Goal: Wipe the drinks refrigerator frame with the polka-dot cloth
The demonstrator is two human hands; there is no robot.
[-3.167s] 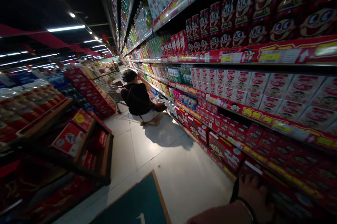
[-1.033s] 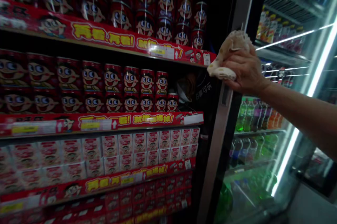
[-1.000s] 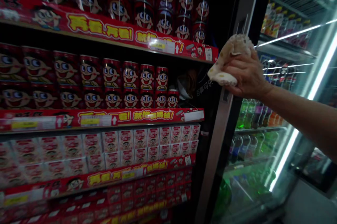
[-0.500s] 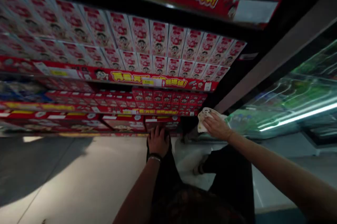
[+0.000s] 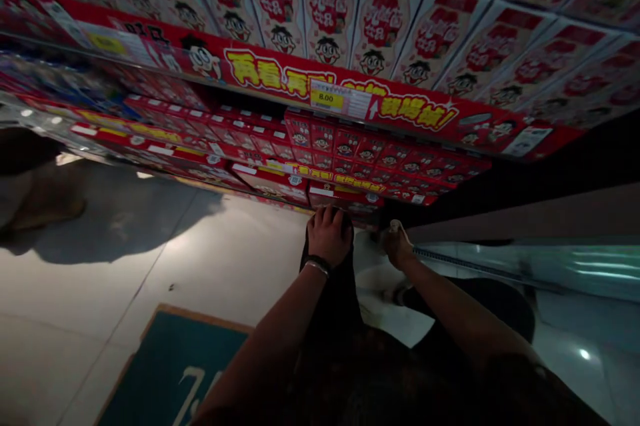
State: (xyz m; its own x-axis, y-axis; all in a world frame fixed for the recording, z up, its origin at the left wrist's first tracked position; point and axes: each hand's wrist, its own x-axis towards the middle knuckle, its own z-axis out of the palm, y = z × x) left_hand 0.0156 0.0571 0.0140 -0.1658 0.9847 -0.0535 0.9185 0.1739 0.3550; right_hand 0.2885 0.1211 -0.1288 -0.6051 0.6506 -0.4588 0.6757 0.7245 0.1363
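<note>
1. Gripping a pale cloth (image 5: 395,225), my right hand (image 5: 399,249) is closed round it just right of the frame's centre; only a little of the cloth shows.
2. I can't tell whether the cloth touches the grey panel (image 5: 465,223) beside it.
3. My left hand (image 5: 330,237) lies over my knee (image 5: 344,279) at the centre, fingers loosely spread.
4. Large red boxes (image 5: 270,179) sit just above that hand, with small red cartons (image 5: 370,149) higher up.
5. A green board (image 5: 165,363) fills the lower left.
</note>
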